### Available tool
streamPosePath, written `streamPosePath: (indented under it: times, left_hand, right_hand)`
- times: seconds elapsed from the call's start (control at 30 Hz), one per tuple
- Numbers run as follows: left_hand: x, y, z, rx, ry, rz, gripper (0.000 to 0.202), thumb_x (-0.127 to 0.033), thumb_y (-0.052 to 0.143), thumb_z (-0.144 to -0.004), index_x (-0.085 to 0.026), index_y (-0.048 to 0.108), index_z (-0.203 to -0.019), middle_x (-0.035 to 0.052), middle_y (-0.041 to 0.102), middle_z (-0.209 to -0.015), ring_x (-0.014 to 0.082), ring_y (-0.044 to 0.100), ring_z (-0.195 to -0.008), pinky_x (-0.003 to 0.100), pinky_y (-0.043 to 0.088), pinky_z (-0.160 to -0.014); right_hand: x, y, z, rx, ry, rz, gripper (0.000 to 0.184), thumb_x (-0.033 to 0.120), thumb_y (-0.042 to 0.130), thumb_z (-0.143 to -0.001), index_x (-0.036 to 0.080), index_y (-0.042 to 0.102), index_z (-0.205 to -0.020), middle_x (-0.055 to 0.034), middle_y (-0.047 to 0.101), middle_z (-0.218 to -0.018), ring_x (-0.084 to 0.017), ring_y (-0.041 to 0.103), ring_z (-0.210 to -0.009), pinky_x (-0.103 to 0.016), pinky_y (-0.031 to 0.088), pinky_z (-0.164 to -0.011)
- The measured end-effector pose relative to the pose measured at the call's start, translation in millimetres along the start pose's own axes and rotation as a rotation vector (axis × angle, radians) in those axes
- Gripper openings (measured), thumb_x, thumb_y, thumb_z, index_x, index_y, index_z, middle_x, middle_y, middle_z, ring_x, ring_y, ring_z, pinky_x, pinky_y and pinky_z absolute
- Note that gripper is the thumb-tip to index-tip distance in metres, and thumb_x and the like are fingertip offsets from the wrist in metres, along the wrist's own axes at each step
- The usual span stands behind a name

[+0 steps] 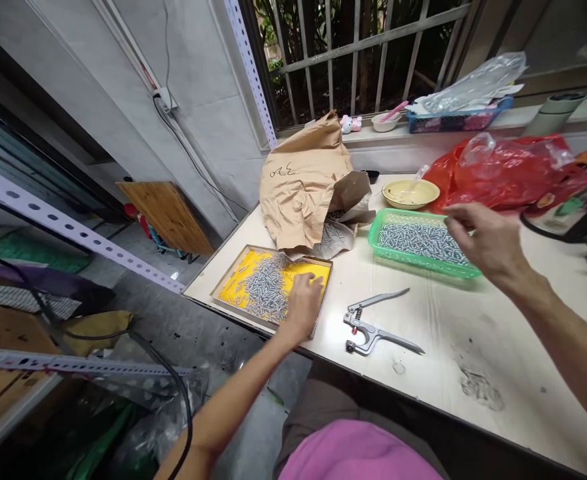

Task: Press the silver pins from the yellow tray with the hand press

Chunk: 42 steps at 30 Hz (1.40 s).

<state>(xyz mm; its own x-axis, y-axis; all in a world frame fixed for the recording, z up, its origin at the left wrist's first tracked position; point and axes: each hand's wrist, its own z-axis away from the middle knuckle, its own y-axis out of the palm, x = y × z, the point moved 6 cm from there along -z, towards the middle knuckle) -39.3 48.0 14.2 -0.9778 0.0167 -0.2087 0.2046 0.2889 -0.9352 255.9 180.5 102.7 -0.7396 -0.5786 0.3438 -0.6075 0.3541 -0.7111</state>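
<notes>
My left hand (304, 305) is over the right side of a shallow tray (227, 275) with a yellow bottom. Its fingers curl down, and whatever they hold, if anything, is hidden. A pile of small silvery metal pieces, like screws (268, 288), covers the tray's middle. My right hand (490, 241) hangs over the right end of a green plastic basket (379, 252), thumb and fingers apart, with nothing visible between them. Similar metal pieces (418, 240) fill the basket. Hand pliers (373, 330) with a spring lie between tray and basket, touched by neither hand.
Behind the tray, a crumpled brown paper bag (303, 187) opens toward it, with metal pieces at its mouth. A yellow bowl (408, 193) and red plastic bags (503, 170) stand behind the basket. The table's front edge (418, 399) runs close to my lap.
</notes>
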Motion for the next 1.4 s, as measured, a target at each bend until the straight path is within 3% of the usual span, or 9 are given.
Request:
streamPosePath:
  times: [0.1, 0.2, 0.4, 0.6, 0.7, 0.77, 0.87, 0.93, 1.4]
  left_hand:
    - [45.4, 4.1, -18.1, 0.113, -0.081, -0.108, 0.024, -0.018, 0.044, -0.091, -0.014, 0.065, -0.104, 0.0093, 0.058, -0.100, 0.0216, 0.049, -0.098, 0.033, 0.044, -0.080]
    - [66.5, 14.4, -26.5, 0.186, -0.078, -0.169, 0.026, -0.020, 0.041, -0.092, -0.014, 0.065, -0.099, 0.0094, 0.057, -0.098, 0.0215, 0.047, -0.097, 0.031, 0.041, -0.077]
    - [70.5, 26.7, -36.9, 0.248, -0.044, -0.217, 0.029, -0.016, 0.037, -0.091, -0.012, 0.066, -0.089, 0.0121, 0.057, -0.094, 0.0238, 0.046, -0.096, 0.032, 0.038, -0.074]
    - [68.6, 20.5, -42.4, 0.264, -0.037, -0.138, 0.027, -0.014, 0.040, -0.088, -0.010, 0.067, -0.083, 0.0139, 0.061, -0.091, 0.0239, 0.050, -0.095, 0.034, 0.040, -0.078]
    - [58.7, 11.8, -41.3, 0.260, -0.067, -0.052, 0.023, -0.016, 0.045, -0.087, -0.010, 0.067, -0.084, 0.0117, 0.064, -0.088, 0.0203, 0.055, -0.088, 0.032, 0.043, -0.077]
    - [45.3, 9.6, -32.7, 0.306, -0.169, 0.231, 0.018, -0.019, 0.051, -0.085, -0.011, 0.067, -0.087, 0.0080, 0.066, -0.083, 0.0157, 0.058, -0.077, 0.027, 0.046, -0.070]
    - [13.2, 19.2, -3.9, 0.507, -0.402, 0.782, 0.017, -0.026, 0.060, -0.079, -0.012, 0.066, -0.087, 0.0028, 0.064, -0.072, 0.0096, 0.055, -0.056, 0.021, 0.044, -0.051]
    - [-7.8, 25.7, 17.3, 0.618, -0.511, 0.926, 0.016, -0.027, 0.064, -0.077, -0.012, 0.065, -0.084, -0.0008, 0.059, -0.061, 0.0071, 0.050, -0.046, 0.019, 0.039, -0.043]
    - [-35.0, 61.3, 53.6, 0.731, -0.756, 0.962, 0.024, -0.033, 0.070, -0.072, -0.011, 0.063, -0.077, -0.0074, 0.046, -0.041, 0.0032, 0.036, -0.031, 0.016, 0.027, -0.033]
  right_hand:
    - [-26.3, 23.9, 24.0, 0.188, -0.009, 0.143, 0.050, 0.051, 0.034, -0.093, 0.020, 0.051, -0.128, -0.0157, 0.060, -0.109, -0.031, 0.060, -0.086, -0.046, 0.050, -0.066]
    - [-4.5, 36.5, 65.7, 0.278, -0.051, 0.058, 0.047, 0.047, 0.038, -0.094, 0.018, 0.053, -0.127, -0.0136, 0.060, -0.109, -0.026, 0.061, -0.087, -0.040, 0.051, -0.070]
    - [72.1, 49.2, 136.8, 0.459, -0.032, -0.220, 0.031, 0.035, 0.038, -0.096, 0.021, 0.057, -0.116, -0.0060, 0.062, -0.105, -0.017, 0.061, -0.093, -0.031, 0.051, -0.078]
    - [92.5, 67.2, 164.7, 0.446, -0.022, -0.246, 0.027, 0.031, 0.040, -0.096, 0.020, 0.060, -0.108, -0.0076, 0.063, -0.100, -0.020, 0.059, -0.092, -0.036, 0.050, -0.082]
    - [97.4, 73.2, 171.0, 0.436, -0.035, -0.207, 0.027, 0.027, 0.040, -0.095, 0.019, 0.061, -0.108, -0.0090, 0.063, -0.101, -0.021, 0.057, -0.093, -0.038, 0.049, -0.082]
    - [98.8, 73.8, 172.7, 0.426, -0.026, -0.183, 0.027, 0.025, 0.040, -0.095, 0.018, 0.062, -0.109, -0.0097, 0.063, -0.102, -0.022, 0.056, -0.093, -0.037, 0.049, -0.082]
    - [96.9, 74.5, 173.0, 0.436, 0.002, -0.154, 0.029, 0.024, 0.040, -0.095, 0.018, 0.062, -0.112, -0.0096, 0.062, -0.099, -0.021, 0.054, -0.092, -0.036, 0.048, -0.081]
    - [93.4, 76.5, 173.3, 0.459, 0.020, -0.130, 0.030, 0.022, 0.038, -0.095, 0.017, 0.061, -0.115, -0.0093, 0.062, -0.096, -0.021, 0.053, -0.091, -0.036, 0.048, -0.080]
    - [90.8, 74.6, 172.8, 0.450, 0.016, -0.035, 0.029, 0.014, 0.040, -0.093, 0.016, 0.059, -0.114, -0.0101, 0.059, -0.093, -0.022, 0.050, -0.087, -0.034, 0.044, -0.074]
